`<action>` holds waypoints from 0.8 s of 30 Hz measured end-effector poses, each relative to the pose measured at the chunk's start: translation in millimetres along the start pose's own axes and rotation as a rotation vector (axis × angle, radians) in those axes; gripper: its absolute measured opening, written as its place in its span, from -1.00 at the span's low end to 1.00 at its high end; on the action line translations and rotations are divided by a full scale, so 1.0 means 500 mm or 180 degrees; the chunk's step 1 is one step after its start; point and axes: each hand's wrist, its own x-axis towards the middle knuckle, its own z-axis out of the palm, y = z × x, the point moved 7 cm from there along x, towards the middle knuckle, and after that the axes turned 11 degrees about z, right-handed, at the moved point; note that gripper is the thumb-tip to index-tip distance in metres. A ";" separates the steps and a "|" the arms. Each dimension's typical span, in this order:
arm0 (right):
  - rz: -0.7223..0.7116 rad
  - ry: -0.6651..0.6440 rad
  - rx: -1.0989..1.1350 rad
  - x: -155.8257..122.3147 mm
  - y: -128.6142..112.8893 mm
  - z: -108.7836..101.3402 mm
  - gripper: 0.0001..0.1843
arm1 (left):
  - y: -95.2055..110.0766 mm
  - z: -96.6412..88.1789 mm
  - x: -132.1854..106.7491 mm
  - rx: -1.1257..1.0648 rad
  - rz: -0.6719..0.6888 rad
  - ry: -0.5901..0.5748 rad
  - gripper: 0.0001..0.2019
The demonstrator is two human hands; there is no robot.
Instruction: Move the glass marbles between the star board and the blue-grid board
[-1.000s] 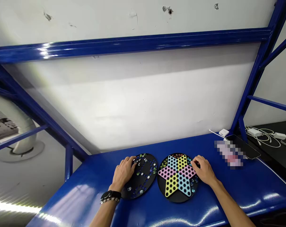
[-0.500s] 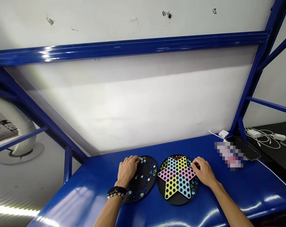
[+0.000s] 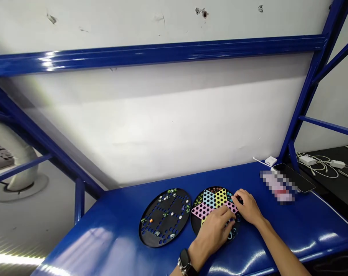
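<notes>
A round black Chinese checkers board [image 3: 203, 209] with a pink, yellow and blue star lies on the blue table. Marbles sit in the pockets around its rim. My left hand [image 3: 216, 227] reaches across the lower part of the star to the right rim, fingers bent together; their tips and anything in them are hidden. At the upper right rim, my right hand [image 3: 246, 206] is closed with thumb and fingers pinched, and I cannot make out what is in it. To the left lies a round black perforated tray [image 3: 158, 218] with several scattered marbles, white pieces and an orange die [image 3: 151, 220].
A black phone [image 3: 294, 177], a white charger [image 3: 271, 161] and a blurred pinkish item [image 3: 279, 186] lie at the table's right end. Blue frame bars [image 3: 162, 53] cross the white wall behind. White cables [image 3: 320, 163] lie on a black surface at far right.
My left hand has moved right, from the left tray to over the star board, leaving that tray fully in view. My right hand has stayed at the board's right rim.
</notes>
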 end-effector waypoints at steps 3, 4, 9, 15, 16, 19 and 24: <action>-0.0015 0.0023 -0.0017 0.000 0.002 0.001 -0.66 | 0.011 0.049 -0.001 0.0226 0.0120 -0.0220 -0.92; -0.0011 0.0024 -0.0023 -0.001 0.003 0.001 -0.66 | 0.010 0.052 -0.004 0.0280 0.0125 -0.0196 -0.92; -0.0007 0.0002 -0.0015 -0.006 -0.003 -0.002 -0.66 | -0.021 -0.011 -0.047 0.0318 -0.0268 0.0214 -0.89; 0.0018 -0.0052 -0.0058 -0.010 -0.012 -0.009 -0.67 | -0.177 -0.164 -0.198 0.0783 -0.1378 0.0870 -0.72; 0.0011 -0.0059 -0.0054 -0.010 -0.012 -0.010 -0.66 | -0.207 -0.186 -0.231 0.0924 -0.1631 0.0941 -0.69; 0.0032 -0.0095 -0.0033 -0.011 -0.012 -0.008 -0.65 | -0.277 -0.210 -0.311 0.1088 -0.2271 0.0597 -0.67; 0.0061 -0.0158 0.0011 -0.011 -0.008 -0.006 -0.65 | -0.298 -0.195 -0.355 0.1035 -0.2402 0.0220 -0.63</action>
